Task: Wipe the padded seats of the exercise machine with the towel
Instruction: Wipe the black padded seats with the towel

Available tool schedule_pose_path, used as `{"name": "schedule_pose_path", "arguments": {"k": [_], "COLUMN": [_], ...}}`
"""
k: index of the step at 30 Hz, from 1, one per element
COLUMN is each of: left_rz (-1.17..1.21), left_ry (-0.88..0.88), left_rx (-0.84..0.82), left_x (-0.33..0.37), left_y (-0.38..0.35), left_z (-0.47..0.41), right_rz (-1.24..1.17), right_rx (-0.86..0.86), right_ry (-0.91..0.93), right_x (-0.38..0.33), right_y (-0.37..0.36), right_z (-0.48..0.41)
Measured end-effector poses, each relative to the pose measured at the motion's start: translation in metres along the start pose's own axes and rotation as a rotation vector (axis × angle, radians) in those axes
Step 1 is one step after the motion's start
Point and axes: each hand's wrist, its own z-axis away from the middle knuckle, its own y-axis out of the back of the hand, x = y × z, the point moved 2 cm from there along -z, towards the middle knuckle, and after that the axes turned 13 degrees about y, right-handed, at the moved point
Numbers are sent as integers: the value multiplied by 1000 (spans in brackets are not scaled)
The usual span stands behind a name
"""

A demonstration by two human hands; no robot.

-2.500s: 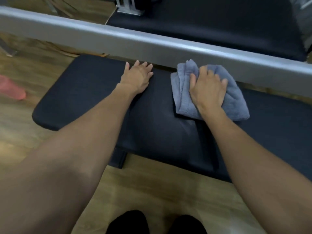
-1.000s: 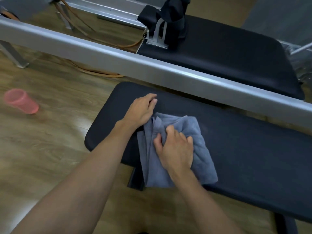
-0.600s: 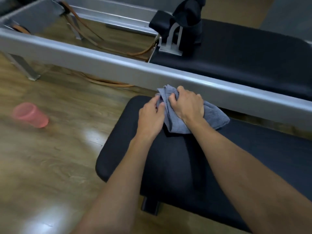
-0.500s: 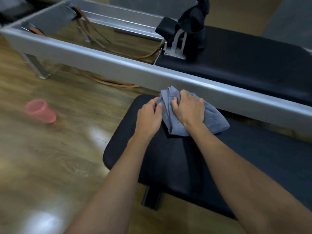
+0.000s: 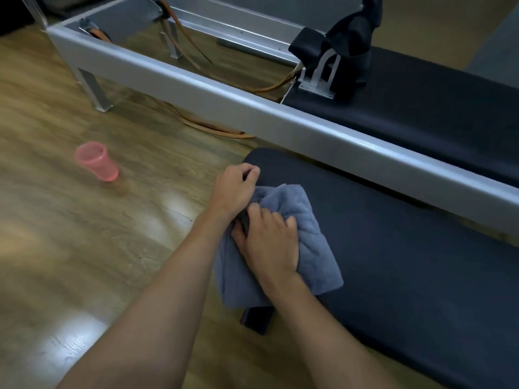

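A grey-blue towel (image 5: 311, 248) lies bunched on the left end of the near black padded seat (image 5: 407, 262), its lower edge hanging over the seat's front. My right hand (image 5: 269, 242) presses down on the towel with its fingers dug into the folds. Beside it, my left hand (image 5: 236, 189) rests on the seat's left end, fingers loosely bent, its thumb side against the towel's edge. A second black padded seat (image 5: 421, 108) lies beyond the metal rail.
A grey metal frame rail (image 5: 252, 108) runs diagonally just behind the near seat. A black shoulder rest on a bracket (image 5: 345, 51) stands on the far seat. Brown straps (image 5: 219, 127) trail on the wooden floor. A pink plastic cup (image 5: 97, 161) stands at the left.
Both hands and the towel have slid from the seat's far edge by the rail back toward its near edge. My left hand no longer holds the towel's corner.
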Motion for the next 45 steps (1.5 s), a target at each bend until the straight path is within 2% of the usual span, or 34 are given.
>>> {"name": "schedule_pose_path", "arguments": {"k": [4,7,12,16,19,21,26,29,32,35,38,42,45], "left_rz": [78,147,181,153,167,96,111,65,-215,-328,-285,-150,-52], "left_ry": [0,18,72,82,109,131,265,175,100,91,11,-58,-93], "left_rx": [93,77,35,29,55,89,121,167,238,171,142,118,140], "left_x": [-8,-11,-17,-25,-31,-38,-55,-47,-27,2,21,37,54], "left_y": [10,10,13,19,23,25,29,17,-18,-59,-77,-66,-48], "left_z": [-46,-73,-85,-70,-56,-41,19,50,56,56,53,45,25], "right_rz": [-57,-68,42,95,43,-8,-81,-95,-120,-188,-307,-308,-399], "right_rx": [29,23,-28,6,10,-6,22,81,75,1,-83,-133,-56], "right_ry": [-106,-157,-170,-165,-118,-53,35,68,44,-17,-43,-102,-151], "right_x": [47,78,90,74,42,10,-37,-23,14,60,95,101,87], "right_y": [-30,-54,-70,-57,-42,-34,-21,-10,1,17,39,53,55], "right_z": [-99,-161,-197,-180,-146,-115,-50,-24,-6,7,19,28,0]}}
